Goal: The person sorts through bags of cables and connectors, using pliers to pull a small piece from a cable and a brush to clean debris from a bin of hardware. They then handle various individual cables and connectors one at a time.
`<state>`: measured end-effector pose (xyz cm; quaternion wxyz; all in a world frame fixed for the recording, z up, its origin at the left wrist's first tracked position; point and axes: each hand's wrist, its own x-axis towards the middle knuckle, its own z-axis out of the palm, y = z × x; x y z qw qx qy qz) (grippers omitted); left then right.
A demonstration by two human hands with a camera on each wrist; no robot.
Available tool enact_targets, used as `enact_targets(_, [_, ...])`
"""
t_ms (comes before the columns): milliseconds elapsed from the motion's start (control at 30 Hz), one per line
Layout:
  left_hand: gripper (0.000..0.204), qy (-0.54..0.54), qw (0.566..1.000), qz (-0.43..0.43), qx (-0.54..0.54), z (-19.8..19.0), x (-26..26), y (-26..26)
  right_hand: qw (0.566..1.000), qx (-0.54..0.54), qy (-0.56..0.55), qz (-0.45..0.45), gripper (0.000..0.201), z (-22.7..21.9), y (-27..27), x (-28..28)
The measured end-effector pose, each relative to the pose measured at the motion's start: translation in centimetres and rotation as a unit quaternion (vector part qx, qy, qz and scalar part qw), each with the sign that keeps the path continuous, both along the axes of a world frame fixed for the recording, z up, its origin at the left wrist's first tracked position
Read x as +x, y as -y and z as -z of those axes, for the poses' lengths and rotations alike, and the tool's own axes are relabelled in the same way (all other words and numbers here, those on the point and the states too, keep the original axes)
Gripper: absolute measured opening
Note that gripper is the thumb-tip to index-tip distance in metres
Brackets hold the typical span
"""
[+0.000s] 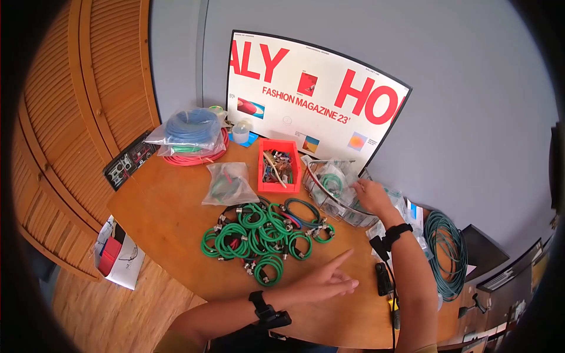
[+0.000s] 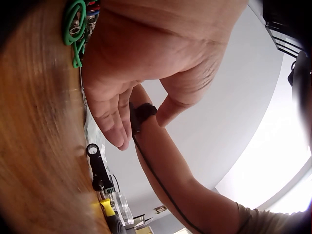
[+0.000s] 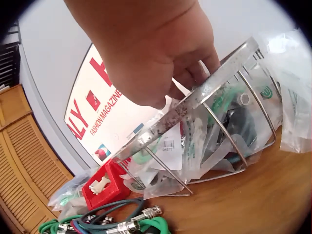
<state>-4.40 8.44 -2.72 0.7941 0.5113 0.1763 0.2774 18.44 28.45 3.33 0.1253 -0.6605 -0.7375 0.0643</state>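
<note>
In the head view my right hand (image 1: 374, 197) reaches over the wire basket (image 1: 318, 199), which holds several clear plastic bags with green cables inside. The right wrist view shows its fingers dipping past the metal rim (image 3: 168, 118), among the tops of the plastic bags (image 3: 195, 141); the fingertips are partly hidden, so I cannot tell whether they pinch a bag. My left hand (image 1: 323, 283) hovers over the near part of the table, fingers extended, holding nothing. Coiled green cables (image 1: 268, 229) with metal connectors lie in a pile beyond it.
A red bin (image 1: 261, 170) of small parts stands behind the cable pile, beside a bagged cable (image 1: 228, 183). Bagged blue cable (image 1: 191, 126) is stacked at back left. A monitor (image 1: 318, 88) stands behind; a large dark green coil (image 1: 445, 253) lies at right.
</note>
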Motion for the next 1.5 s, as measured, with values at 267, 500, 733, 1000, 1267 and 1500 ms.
enact_targets(267, [0.074, -0.082, 0.992, 0.048, 0.086, 0.2, 0.2, -0.4, 0.955, 0.218, -0.202, -0.001, 0.02, -3.5, 10.9, -1.0])
enact_targets(500, [0.049, -0.169, 0.959, 0.179, 0.143, 0.0, -0.1, -0.8, 0.979, 0.07, -0.178, -0.065, 0.023, 1.6, 17.1, -3.3])
enact_targets(733, [0.053, -0.161, 0.983, 0.081, 0.027, 0.2, -0.1, -1.1, 0.985, 0.092, -0.144, 0.025, 0.024, 4.0, 20.9, -2.0])
enact_targets(1000, [0.045, -0.157, 0.987, 0.044, 0.009, -0.2, -0.2, -1.1, 0.922, 0.232, 0.064, 0.304, 0.021, 4.3, 23.1, 7.3])
enact_targets(1267, [0.04, -0.139, 0.99, 0.031, -0.007, 0.4, -0.2, -1.2, 0.917, 0.119, 0.088, 0.37, 0.012, 5.3, 23.5, 10.3])
enact_targets(1500, [0.038, -0.116, 0.993, 0.03, -0.018, 0.6, -0.4, -1.2, 0.921, 0.16, -0.036, 0.353, 0.007, 3.6, 24.4, 8.6])
